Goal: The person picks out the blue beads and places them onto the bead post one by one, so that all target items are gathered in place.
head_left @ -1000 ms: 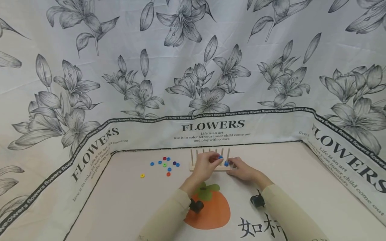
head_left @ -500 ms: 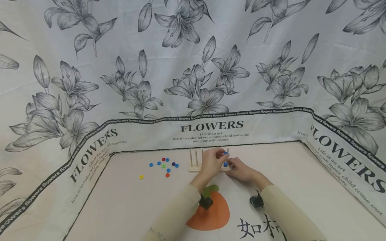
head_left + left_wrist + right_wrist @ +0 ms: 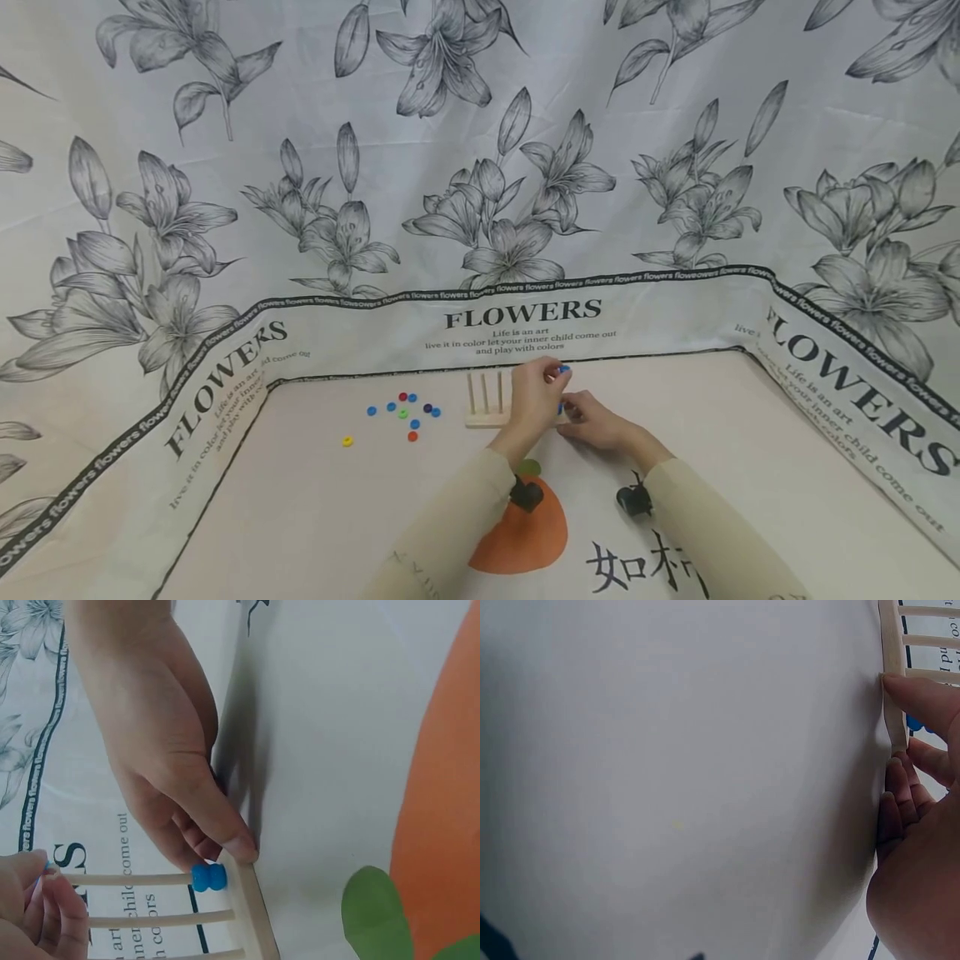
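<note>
My left hand [image 3: 534, 402] pinches a blue bead [image 3: 566, 369] at the top of the last peg on the right of a wooden peg rack [image 3: 487, 421]. In the left wrist view, the fingertips of that hand mostly hide the bead at the peg's tip. Lower on the same peg, two blue beads [image 3: 208, 877] sit against the base. My right hand [image 3: 600, 423] grips the right end of the base, with the thumb on its front edge, as the right wrist view shows beside the base [image 3: 892, 652]. The left hand covers several pegs in the head view.
Left of the rack lie several loose beads, among them a green bead [image 3: 402, 413], an orange-red bead [image 3: 412, 436] and a yellow bead [image 3: 347, 441]. The white tablecloth [image 3: 300, 517] carries a persimmon print [image 3: 525, 533]. A flower-patterned curtain [image 3: 420, 325] stands behind.
My left hand has moved right and up, bringing its blue bead from left of the end peg to that peg's top. The right hand has stayed on the base.
</note>
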The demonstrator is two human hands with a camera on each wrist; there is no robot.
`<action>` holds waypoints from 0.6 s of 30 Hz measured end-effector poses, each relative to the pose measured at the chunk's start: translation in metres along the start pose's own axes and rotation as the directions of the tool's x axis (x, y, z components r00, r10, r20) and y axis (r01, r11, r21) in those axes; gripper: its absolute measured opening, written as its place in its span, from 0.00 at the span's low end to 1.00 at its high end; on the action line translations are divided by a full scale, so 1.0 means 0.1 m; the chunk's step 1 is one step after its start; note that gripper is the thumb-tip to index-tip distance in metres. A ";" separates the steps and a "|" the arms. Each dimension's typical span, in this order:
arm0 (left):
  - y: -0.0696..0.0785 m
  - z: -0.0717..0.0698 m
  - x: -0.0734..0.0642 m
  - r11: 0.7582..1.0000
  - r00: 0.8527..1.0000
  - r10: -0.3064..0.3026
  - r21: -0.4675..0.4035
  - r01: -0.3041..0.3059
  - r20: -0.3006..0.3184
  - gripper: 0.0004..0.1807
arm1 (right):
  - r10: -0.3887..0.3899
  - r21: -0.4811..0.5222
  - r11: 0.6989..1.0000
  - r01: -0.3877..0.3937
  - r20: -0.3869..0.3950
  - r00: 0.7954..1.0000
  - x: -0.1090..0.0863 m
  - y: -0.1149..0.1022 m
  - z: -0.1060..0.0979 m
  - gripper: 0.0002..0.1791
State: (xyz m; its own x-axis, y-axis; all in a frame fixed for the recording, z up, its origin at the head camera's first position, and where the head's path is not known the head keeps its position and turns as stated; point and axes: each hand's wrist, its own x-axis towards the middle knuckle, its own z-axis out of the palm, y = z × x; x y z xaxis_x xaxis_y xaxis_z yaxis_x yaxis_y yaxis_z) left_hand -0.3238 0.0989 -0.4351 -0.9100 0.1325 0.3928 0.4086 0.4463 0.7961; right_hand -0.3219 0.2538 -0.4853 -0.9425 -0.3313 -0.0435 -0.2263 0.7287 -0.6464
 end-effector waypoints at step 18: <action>-0.01 0.09 0.05 0.999 0.997 -0.033 0.032 0.035 -0.071 0.08 | 0.035 0.005 0.999 -0.035 0.009 0.999 0.01 0.03 0.02 0.36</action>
State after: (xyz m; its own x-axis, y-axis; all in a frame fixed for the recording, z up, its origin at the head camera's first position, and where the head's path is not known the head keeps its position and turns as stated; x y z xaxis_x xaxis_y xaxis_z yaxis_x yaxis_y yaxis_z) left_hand -0.3290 0.1076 -0.4380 -0.9156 0.0545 0.3983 0.3740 0.4789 0.7942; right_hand -0.3229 0.2551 -0.4888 -0.9475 -0.3111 -0.0734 -0.1916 0.7367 -0.6485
